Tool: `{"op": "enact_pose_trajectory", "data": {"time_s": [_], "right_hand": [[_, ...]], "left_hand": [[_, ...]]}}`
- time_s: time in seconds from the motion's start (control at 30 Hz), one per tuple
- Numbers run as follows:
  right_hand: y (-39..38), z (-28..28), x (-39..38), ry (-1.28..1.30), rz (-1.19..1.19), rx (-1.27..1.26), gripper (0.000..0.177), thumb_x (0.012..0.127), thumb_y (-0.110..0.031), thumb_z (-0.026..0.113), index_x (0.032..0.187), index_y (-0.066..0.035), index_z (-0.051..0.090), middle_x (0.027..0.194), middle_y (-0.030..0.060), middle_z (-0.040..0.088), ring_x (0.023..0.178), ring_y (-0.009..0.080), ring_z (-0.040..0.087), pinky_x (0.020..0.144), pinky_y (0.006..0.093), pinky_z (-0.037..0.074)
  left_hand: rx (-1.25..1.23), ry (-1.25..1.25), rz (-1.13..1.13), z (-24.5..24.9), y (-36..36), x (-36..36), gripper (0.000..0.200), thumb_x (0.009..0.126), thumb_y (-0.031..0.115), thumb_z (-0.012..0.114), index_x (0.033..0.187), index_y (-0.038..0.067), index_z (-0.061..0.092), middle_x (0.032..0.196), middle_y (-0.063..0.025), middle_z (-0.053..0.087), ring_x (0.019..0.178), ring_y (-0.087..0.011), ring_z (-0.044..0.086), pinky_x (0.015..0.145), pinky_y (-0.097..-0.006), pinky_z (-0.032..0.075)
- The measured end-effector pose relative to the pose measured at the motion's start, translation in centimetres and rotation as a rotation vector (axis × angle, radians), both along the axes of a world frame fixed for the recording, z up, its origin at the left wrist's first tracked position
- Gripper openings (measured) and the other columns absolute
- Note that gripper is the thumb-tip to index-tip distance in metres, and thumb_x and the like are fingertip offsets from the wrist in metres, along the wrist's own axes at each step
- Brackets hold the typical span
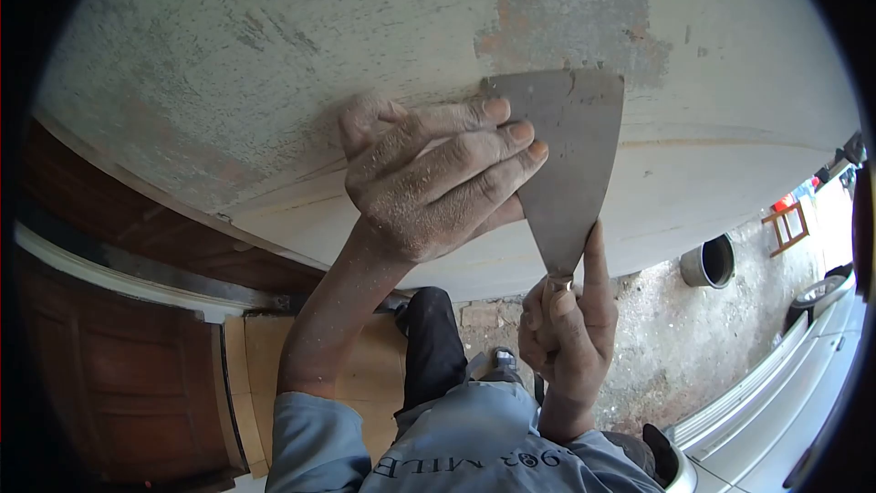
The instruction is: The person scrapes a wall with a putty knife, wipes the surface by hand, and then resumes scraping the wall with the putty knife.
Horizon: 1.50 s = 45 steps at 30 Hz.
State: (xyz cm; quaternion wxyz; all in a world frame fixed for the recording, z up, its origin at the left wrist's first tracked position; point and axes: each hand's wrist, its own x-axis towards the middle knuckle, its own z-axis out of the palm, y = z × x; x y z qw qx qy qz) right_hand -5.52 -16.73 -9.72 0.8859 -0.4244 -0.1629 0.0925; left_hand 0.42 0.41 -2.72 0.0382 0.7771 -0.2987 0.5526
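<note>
A wide-bladed putty knife (pixel 577 151) lies over a pale painted surface (pixel 392 27), its broad edge pointing away from me. My right hand (pixel 570 333) is closed around the handle, index finger stretched along the blade's side. From the left, my left hand (pixel 429 173) pinches the blade, with several fingertips on its upper face and the thumb passing behind it. Its little finger is curled away. Dust coats both hands, the left more thickly. Just beyond the blade edge is a rough patch (pixel 584 14) of grey and orange where the paint is worn.
Brown wooden panelled doors (pixel 119 356) stand at the left beside tan floor tiles (pixel 315 342). To the right, a dark bucket (pixel 709 262) and a small wooden frame (pixel 787 226) rest on a speckled floor (pixel 652 347). A silver car (pixel 794 411) is at the lower right.
</note>
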Motion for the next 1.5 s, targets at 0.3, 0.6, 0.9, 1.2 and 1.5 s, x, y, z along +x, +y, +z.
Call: {"op": "enact_pose_trajectory", "data": {"time_s": [0.3,0.6,0.9,1.2,1.5], "right_hand": [[0.2,0.0,-0.5,0.048,-0.031,-0.042,0.062,0.096,-0.014,0.043,0.145,-0.003,0.006,0.059,0.0006,0.040,0.045,0.0038,0.035,0.039,0.0180,0.029],[0.0,-0.4,-0.5,0.023,-0.020,-0.035,0.062,0.096,-0.014,0.043,0.145,-0.002,0.007,0.059,0.0014,0.042,0.045,0.0032,0.036,0.038,0.0184,0.030],[-0.1,0.2,-1.2,0.049,-0.033,-0.096,0.062,0.096,-0.013,0.043,0.144,0.000,0.007,0.059,0.0014,0.043,0.045,0.0043,0.037,0.038,0.0185,0.030],[-0.1,0.0,-1.4,0.037,-0.042,-0.108,0.062,0.095,-0.012,0.043,0.144,0.002,0.006,0.060,0.0019,0.045,0.045,0.0041,0.038,0.040,0.0185,0.031],[-0.4,-0.3,-1.5,0.056,-0.034,-0.132,0.062,0.095,-0.011,0.043,0.143,0.004,0.006,0.060,0.0017,0.046,0.047,0.0040,0.040,0.040,0.0182,0.031]], "left_hand": [[-0.059,0.059,-0.007,-0.7,-0.1,-0.4,0.024,0.062,0.034,0.074,0.084,0.026,0.071,0.089,0.0130,0.067,0.091,-0.0053,0.063,0.080,-0.0344,0.031],[-0.046,0.030,0.022,-1.2,-0.4,-0.5,0.014,0.070,0.028,0.072,0.082,0.020,0.072,0.085,0.0094,0.066,0.088,-0.0096,0.064,0.084,-0.0336,0.034],[-0.117,0.065,0.030,-1.3,-0.7,-0.7,0.024,0.062,0.037,0.073,0.084,0.026,0.071,0.086,0.0144,0.067,0.089,-0.0043,0.062,0.079,-0.0365,0.030],[-0.156,0.048,0.026,-1.9,-0.8,-0.7,0.022,0.063,0.035,0.073,0.083,0.025,0.071,0.084,0.0136,0.066,0.086,-0.0046,0.063,0.080,-0.0362,0.028],[-0.189,0.088,0.045,-2.6,-1.1,-1.1,0.021,0.064,0.029,0.075,0.085,0.025,0.071,0.088,0.0135,0.067,0.089,-0.0055,0.064,0.081,-0.0363,0.030]]}}
